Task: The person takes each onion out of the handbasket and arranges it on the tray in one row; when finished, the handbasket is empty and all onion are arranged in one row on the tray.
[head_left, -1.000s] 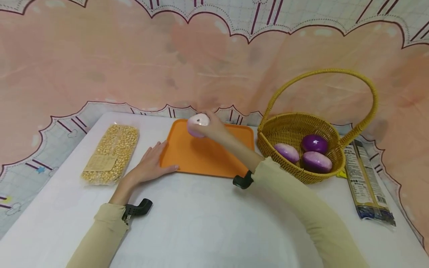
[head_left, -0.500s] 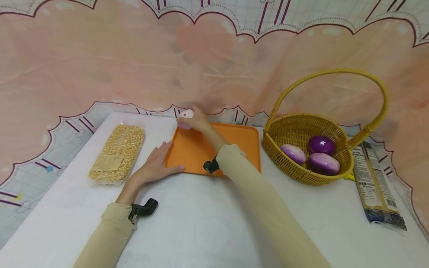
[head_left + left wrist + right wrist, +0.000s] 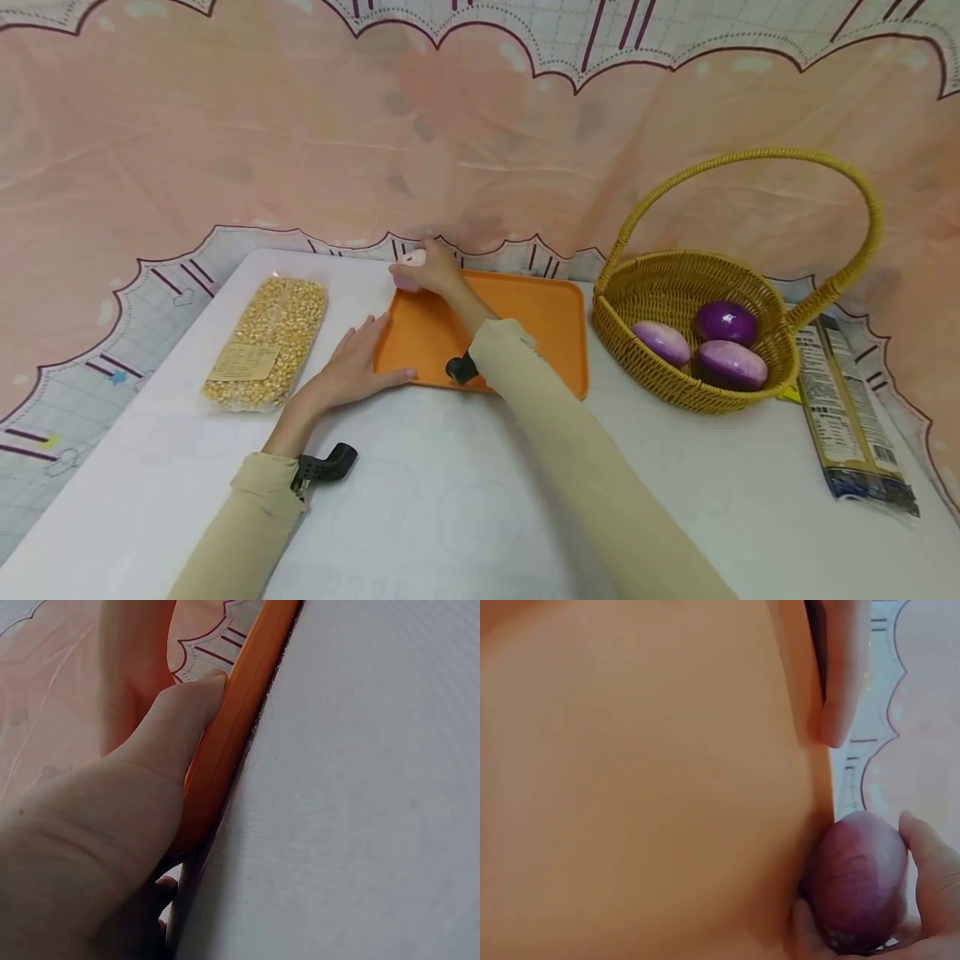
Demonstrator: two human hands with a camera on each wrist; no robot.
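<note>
My right hand (image 3: 441, 272) grips a purple-and-white oval vegetable (image 3: 859, 874) at the far left corner of the orange tray (image 3: 517, 325). Thumb and fingers curl round its sides, and its exact kind is unclear. In the right wrist view it sits right at the tray's edge. My left hand (image 3: 348, 371) rests at the tray's near left corner, fingers stretched along the left side. Its thumb (image 3: 180, 712) lies against the front rim. Several similar vegetables, among them a glossy dark purple one (image 3: 726, 323), lie in the wicker basket (image 3: 652, 279).
A clear bag of corn kernels (image 3: 270, 333) lies left of the tray. Beyond the basket, whose tall handle (image 3: 817, 158) arches upward, a flat printed packet (image 3: 855, 417) lies at the right. A patterned cloth (image 3: 300, 125) hangs behind the white table (image 3: 420, 500).
My right hand has carried the vegetable left and down, from over the tray to its far left corner. The left hand keeps its place. The view has shifted slightly.
</note>
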